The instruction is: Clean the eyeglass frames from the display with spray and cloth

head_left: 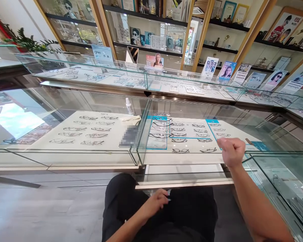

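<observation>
Over the right part of the glass display case, my right hand [232, 151] is curled into a fist, and its palm side is hidden. My left hand [157, 202] is low over my lap, just below the front edge of a pulled-out drawer [184, 185]. Its fingers are closed around something small and dark that I cannot make out. Rows of eyeglasses [180, 151] lie under the glass, left of my right hand. More eyeglasses [92, 143] lie in the left section.
A white spray bottle [129, 106], a folded cream cloth [130, 119] and a blurred dark item [129, 136] are near the glass divider. Behind stands a second glass case [146, 80] with upright cards. Another glass case [280, 188] borders the right side.
</observation>
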